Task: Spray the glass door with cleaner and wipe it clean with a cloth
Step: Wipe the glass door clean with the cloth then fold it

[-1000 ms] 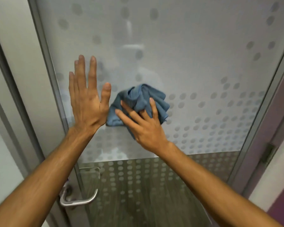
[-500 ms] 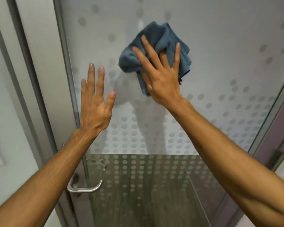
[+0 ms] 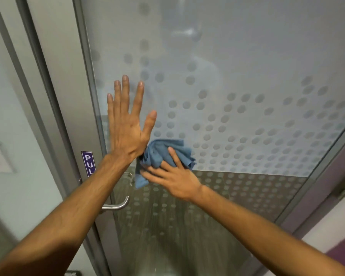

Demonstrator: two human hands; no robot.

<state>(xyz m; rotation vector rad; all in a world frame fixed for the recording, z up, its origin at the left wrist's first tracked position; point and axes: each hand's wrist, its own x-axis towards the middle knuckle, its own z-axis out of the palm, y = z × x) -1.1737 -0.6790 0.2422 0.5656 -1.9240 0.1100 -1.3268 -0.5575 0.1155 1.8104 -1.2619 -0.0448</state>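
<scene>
The glass door (image 3: 247,76) fills the view, frosted with a pattern of dots above and clear below. My right hand (image 3: 173,176) presses a crumpled blue cloth (image 3: 163,154) flat against the glass, right at the lower edge of the frosted band. My left hand (image 3: 127,124) rests flat on the glass near the door's left edge, fingers spread and pointing up, holding nothing; its heel touches the cloth. No spray bottle is in view.
A metal lever handle (image 3: 118,204) sticks out below my left forearm. A purple PULL sticker (image 3: 88,162) sits on the grey door frame (image 3: 56,96). A purple wall (image 3: 343,248) stands at the lower right.
My right hand swept the cloth up high on the glass, then back down and left to the frosted band's lower edge. My left hand stayed flat on the glass.
</scene>
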